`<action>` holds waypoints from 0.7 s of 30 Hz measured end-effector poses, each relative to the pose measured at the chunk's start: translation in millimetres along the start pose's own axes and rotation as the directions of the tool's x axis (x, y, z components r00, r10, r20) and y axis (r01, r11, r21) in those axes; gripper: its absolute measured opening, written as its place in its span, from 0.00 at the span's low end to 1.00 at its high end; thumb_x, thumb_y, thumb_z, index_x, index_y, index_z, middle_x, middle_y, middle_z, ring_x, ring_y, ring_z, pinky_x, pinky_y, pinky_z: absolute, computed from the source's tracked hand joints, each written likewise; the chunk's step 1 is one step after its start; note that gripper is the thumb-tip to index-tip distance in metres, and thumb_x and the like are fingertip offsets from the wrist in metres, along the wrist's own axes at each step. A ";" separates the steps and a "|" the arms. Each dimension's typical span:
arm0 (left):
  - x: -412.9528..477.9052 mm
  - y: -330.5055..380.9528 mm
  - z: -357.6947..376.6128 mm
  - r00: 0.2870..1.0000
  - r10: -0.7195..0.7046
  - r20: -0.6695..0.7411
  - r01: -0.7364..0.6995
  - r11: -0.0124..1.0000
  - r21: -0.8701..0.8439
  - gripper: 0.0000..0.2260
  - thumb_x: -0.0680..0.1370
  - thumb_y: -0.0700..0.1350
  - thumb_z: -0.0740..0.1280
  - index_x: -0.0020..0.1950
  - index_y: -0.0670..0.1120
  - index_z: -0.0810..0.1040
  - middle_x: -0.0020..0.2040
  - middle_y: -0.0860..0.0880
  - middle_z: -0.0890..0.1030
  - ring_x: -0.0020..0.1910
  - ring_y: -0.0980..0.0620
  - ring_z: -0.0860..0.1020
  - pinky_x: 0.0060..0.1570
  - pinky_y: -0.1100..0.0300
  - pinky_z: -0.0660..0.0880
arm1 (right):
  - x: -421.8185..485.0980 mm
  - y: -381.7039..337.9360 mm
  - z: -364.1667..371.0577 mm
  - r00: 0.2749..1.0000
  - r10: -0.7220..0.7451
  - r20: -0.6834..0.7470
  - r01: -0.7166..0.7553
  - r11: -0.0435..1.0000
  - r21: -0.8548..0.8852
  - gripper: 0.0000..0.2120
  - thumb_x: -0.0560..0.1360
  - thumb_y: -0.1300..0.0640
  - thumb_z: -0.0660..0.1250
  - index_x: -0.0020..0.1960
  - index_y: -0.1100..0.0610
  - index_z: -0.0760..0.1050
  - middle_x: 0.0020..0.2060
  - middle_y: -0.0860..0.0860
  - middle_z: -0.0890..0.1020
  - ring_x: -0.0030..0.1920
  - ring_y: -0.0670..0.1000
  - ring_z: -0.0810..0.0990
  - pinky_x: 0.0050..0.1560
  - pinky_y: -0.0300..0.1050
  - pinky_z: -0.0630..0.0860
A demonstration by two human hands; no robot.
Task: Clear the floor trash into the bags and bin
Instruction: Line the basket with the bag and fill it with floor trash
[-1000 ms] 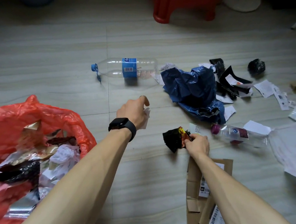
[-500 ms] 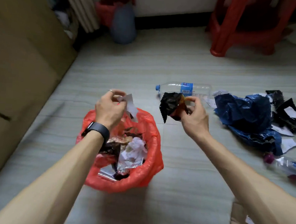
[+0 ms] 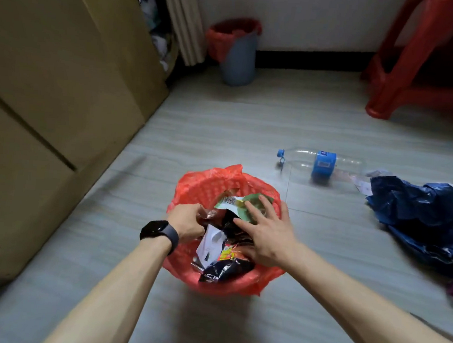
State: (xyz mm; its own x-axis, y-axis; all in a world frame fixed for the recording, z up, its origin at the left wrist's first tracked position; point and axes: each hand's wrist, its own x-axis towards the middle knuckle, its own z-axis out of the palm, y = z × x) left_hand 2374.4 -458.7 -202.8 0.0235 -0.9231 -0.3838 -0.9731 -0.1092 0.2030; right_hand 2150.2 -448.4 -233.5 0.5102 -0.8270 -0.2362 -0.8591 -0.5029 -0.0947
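Observation:
A red plastic bag (image 3: 206,180) stands open on the floor in front of me, full of wrappers and paper. My right hand (image 3: 266,233) lies spread over its contents, fingers straight, pressing on a green packet (image 3: 234,202) and the black and orange snack wrapper (image 3: 224,267). My left hand (image 3: 187,222), with a black watch on the wrist, is at the bag's left inner edge with curled fingers. What those fingers hold is hidden. A white paper scrap (image 3: 212,240) lies just below that hand.
A clear bottle with a blue label (image 3: 322,164) lies on the floor to the right. Beyond it is a crumpled blue plastic bag (image 3: 418,211). A grey bin with a red liner (image 3: 237,54) stands at the wall, a red stool (image 3: 420,64) at the right, cardboard boxes (image 3: 50,105) at the left.
Both hands came down from above the bag into its mouth. My right hand let go of the black wrapper, which now lies in the bag, and spread flat over the trash.

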 end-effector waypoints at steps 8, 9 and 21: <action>27.8 62.5 -8.6 0.980 0.162 -0.114 -0.161 0.987 0.020 0.09 0.73 0.48 0.62 0.50 0.54 0.79 0.51 0.52 0.82 0.51 0.48 0.80 0.49 0.52 0.79 | -8.6 2.4 -4.5 0.993 0.078 0.094 -0.062 0.984 -0.165 0.13 0.77 0.49 0.60 0.61 0.47 0.75 0.53 0.50 0.82 0.60 0.60 0.75 0.68 0.71 0.31; 30.8 74.7 -6.1 0.980 0.178 -0.087 -0.175 0.984 0.043 0.11 0.73 0.49 0.61 0.53 0.54 0.79 0.54 0.50 0.80 0.52 0.47 0.79 0.50 0.51 0.78 | -8.9 3.3 -4.8 0.990 0.095 0.102 -0.075 0.980 -0.183 0.14 0.78 0.50 0.59 0.62 0.48 0.74 0.55 0.51 0.81 0.61 0.61 0.75 0.68 0.72 0.32; 93.1 84.9 -3.7 0.982 0.091 -0.166 -0.028 0.937 0.349 0.27 0.80 0.49 0.61 0.74 0.69 0.55 0.71 0.49 0.68 0.61 0.39 0.75 0.58 0.41 0.68 | 8.7 32.9 -21.0 0.960 0.180 0.216 -0.197 0.978 0.063 0.34 0.75 0.40 0.40 0.58 0.54 0.80 0.58 0.58 0.81 0.64 0.64 0.74 0.59 0.79 0.25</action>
State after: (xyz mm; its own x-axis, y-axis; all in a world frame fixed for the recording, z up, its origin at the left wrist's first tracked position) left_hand 2294.9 -555.3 -217.9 -0.0271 -0.9776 -0.2089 -0.9922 0.0517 -0.1135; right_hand 2127.2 -477.5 -218.4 0.3267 -0.8300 -0.4522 -0.9436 -0.3134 -0.1066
